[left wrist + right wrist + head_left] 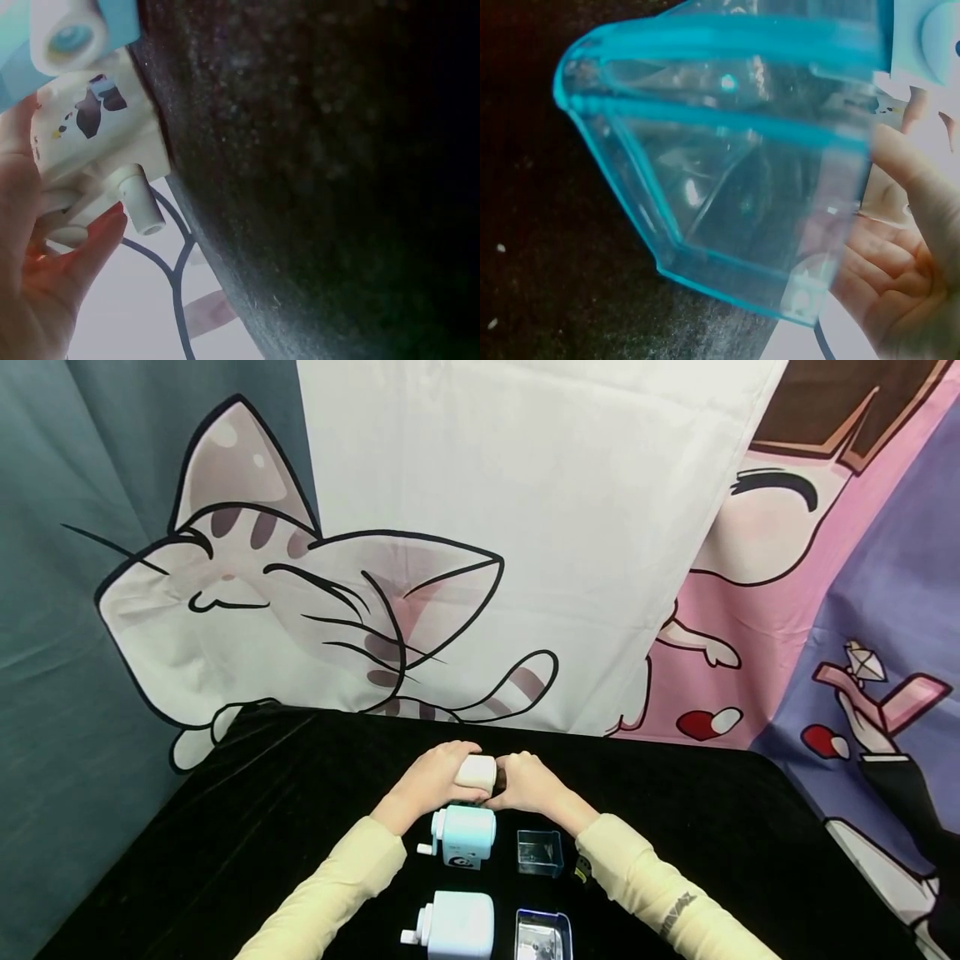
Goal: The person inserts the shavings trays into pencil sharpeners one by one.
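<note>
A white hand-crank pencil sharpener [476, 772] with a small dark print on its side is held near the back of the table. My left hand [435, 772] grips its left part; the left wrist view shows the thumb and fingers around the body [112, 142] beside the crank handle [141, 202]. At the right end, my right hand [528, 783] pinches a dark see-through part [501, 774] that looks like the shavings drawer. Much of this drawer is hidden by the fingers. A light-blue pencil sharpener [467, 833] stands just in front of the hands.
A clear drawer with a teal rim [705, 112] lies right of the blue sharpener, near the right forearm. Closer in are a pale lavender sharpener [461, 927] and a blue-rimmed drawer [543, 914]. A small yellow-and-black thing [582, 868] lies partly under the right sleeve. Black cloth covers the table.
</note>
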`<action>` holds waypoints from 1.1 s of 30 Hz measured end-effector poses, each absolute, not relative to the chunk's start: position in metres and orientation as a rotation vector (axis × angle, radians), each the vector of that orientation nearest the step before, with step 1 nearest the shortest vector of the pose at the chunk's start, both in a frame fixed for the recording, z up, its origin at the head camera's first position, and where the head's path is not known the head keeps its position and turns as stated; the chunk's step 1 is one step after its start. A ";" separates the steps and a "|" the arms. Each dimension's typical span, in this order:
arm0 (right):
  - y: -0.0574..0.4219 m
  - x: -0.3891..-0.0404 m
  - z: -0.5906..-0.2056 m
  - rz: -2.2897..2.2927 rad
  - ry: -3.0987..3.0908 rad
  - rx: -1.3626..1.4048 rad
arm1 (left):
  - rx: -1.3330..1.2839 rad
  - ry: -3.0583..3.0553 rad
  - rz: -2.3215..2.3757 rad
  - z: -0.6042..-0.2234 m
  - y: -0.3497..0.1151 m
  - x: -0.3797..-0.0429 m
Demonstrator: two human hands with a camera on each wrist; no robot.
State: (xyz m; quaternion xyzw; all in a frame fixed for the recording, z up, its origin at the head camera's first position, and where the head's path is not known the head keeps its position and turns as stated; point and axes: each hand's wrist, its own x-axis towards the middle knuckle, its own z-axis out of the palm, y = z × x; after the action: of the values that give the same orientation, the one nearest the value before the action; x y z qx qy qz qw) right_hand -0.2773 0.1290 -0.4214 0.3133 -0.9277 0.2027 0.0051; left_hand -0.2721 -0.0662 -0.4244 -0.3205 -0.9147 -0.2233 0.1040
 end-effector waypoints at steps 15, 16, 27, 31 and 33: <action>0.134 -0.272 -0.409 0.678 -2.920 0.952 | -0.908 -2.676 -0.658 -0.408 -0.077 -0.264; 0.135 -0.271 -0.408 0.678 -2.925 0.943 | -0.909 -2.677 -0.660 -0.407 -0.078 -0.263; 0.141 -0.267 -0.402 0.678 -2.944 0.899 | -0.907 -2.664 -0.673 -0.399 -0.083 -0.260; 0.142 -0.264 -0.399 0.686 -2.960 0.876 | -0.907 -2.644 -0.687 -0.398 -0.085 -0.257; 0.144 -0.263 -0.397 0.696 -2.965 0.868 | -0.911 -2.632 -0.691 -0.397 -0.086 -0.254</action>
State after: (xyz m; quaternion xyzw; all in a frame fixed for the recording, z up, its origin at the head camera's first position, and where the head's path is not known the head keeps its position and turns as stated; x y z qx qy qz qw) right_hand -0.2628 0.1442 -0.3974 0.2740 -0.9362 0.2196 -0.0125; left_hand -0.2541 -0.0857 -0.3965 -0.3144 -0.9087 -0.2387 0.1356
